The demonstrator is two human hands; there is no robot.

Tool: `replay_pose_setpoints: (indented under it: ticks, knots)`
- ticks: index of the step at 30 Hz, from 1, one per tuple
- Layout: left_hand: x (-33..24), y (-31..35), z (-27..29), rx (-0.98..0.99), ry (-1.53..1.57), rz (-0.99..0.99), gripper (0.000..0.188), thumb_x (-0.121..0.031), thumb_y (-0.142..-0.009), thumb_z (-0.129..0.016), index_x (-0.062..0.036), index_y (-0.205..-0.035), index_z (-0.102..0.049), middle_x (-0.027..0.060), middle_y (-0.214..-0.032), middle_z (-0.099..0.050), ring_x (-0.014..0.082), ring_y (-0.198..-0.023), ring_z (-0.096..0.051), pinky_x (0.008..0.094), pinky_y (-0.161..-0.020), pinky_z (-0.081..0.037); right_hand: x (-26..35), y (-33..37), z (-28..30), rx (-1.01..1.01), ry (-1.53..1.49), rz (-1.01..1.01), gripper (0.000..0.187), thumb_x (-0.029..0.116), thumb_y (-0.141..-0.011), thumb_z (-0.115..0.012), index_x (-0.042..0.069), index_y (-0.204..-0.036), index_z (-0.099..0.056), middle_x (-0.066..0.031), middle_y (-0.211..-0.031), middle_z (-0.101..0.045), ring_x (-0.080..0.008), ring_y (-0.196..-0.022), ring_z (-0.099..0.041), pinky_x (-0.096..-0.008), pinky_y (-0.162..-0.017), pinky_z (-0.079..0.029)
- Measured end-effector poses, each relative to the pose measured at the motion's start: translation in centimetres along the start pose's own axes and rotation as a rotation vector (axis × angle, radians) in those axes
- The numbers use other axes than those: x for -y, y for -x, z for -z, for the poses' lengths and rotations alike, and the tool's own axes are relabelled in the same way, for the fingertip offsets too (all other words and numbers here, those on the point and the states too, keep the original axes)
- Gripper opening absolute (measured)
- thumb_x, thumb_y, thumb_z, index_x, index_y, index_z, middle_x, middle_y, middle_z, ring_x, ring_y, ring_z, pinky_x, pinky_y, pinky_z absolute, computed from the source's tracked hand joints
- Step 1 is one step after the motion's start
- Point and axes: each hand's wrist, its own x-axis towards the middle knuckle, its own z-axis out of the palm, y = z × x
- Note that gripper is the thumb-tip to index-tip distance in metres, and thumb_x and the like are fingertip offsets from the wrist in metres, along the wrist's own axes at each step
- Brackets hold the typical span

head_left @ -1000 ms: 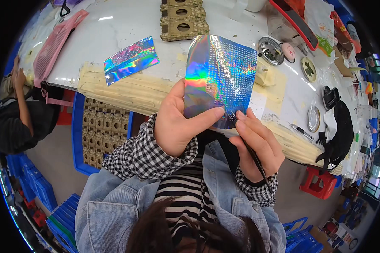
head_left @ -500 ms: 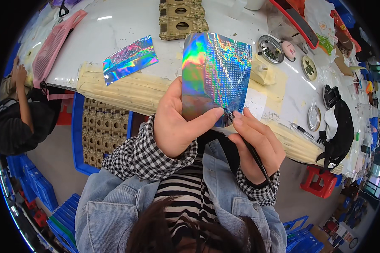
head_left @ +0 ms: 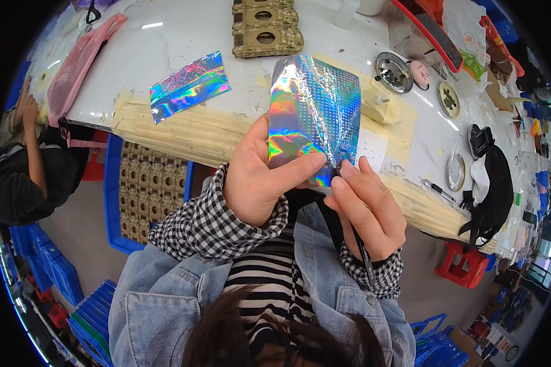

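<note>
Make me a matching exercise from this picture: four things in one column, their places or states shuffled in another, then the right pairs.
Things
1. Left hand
2. Blue crate
3. Right hand
4. Small shiny strip

Places or states
A. Holding a slim black tool
B. Lying on the table
C. Gripping the large holographic sheet
D. Filled with rows of camouflage pieces

Pairs: 1-C, 2-D, 3-A, 4-B

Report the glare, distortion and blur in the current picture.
Head view: rainbow glare streaks the foil sheet and foil strip; head view: a white light reflection sits on the table; head view: the table's near edge bows and black closes the corners; head view: left hand and right hand look fairly sharp.
</note>
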Motion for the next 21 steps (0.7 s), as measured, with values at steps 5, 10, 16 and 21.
replay_pose_setpoints:
  ticks: [5, 10, 16, 21]
  knots:
    - [0.04, -0.05, -0.03, 0.011, 0.017, -0.001, 0.046, 0.002, -0.083, -0.063, -0.0019, -0.124, -0.042, 0.0074, -0.105, -0.062, 0.0135, -0.092, -0.062, 0.0259, -0.073, -0.054, -0.02, -0.2, 0.04, 0.007, 0.011, 0.038, 0.031, 0.007, -0.07, -0.076, 0.0, -0.1, -0.068, -0.0155, -0.097, -0.065, -0.0269, -0.093, -0.066, -0.0438, -0.086, -0.053]
    - [0.14, -0.01, -0.12, -0.022, 0.011, 0.007, 0.046, 0.002, -0.083, -0.063, -0.0023, -0.123, -0.042, 0.0069, -0.105, -0.062, 0.0123, -0.091, -0.062, 0.0244, -0.071, -0.054, 0.09, -0.1, 0.06, -0.011, 0.002, 0.007, 0.032, 0.006, -0.07, -0.076, 0.0, -0.1, -0.068, -0.0154, -0.096, -0.065, -0.0268, -0.094, -0.066, -0.0433, -0.086, -0.053]
    - [0.14, 0.02, -0.09, -0.026, -0.021, -0.017, 0.045, 0.001, -0.082, -0.064, -0.0019, -0.121, -0.044, 0.0066, -0.104, -0.063, 0.0117, -0.09, -0.062, 0.0237, -0.071, -0.052, 0.15, -0.11, 0.06, 0.002, -0.015, -0.014, 0.032, 0.005, -0.069, -0.077, -0.001, -0.1, -0.067, -0.0156, -0.096, -0.065, -0.027, -0.095, -0.065, -0.0434, -0.087, -0.053]
    - [0.34, -0.02, -0.11, -0.028, -0.023, -0.039, 0.043, 0.001, -0.082, -0.065, -0.0014, -0.12, -0.045, 0.0066, -0.104, -0.063, 0.0116, -0.09, -0.062, 0.0242, -0.072, -0.052, 0.01, -0.16, 0.0, -0.002, -0.007, 0.004, 0.032, 0.005, -0.069, -0.076, -0.001, -0.099, -0.067, -0.0154, -0.096, -0.065, -0.0267, -0.095, -0.065, -0.0433, -0.086, -0.054]
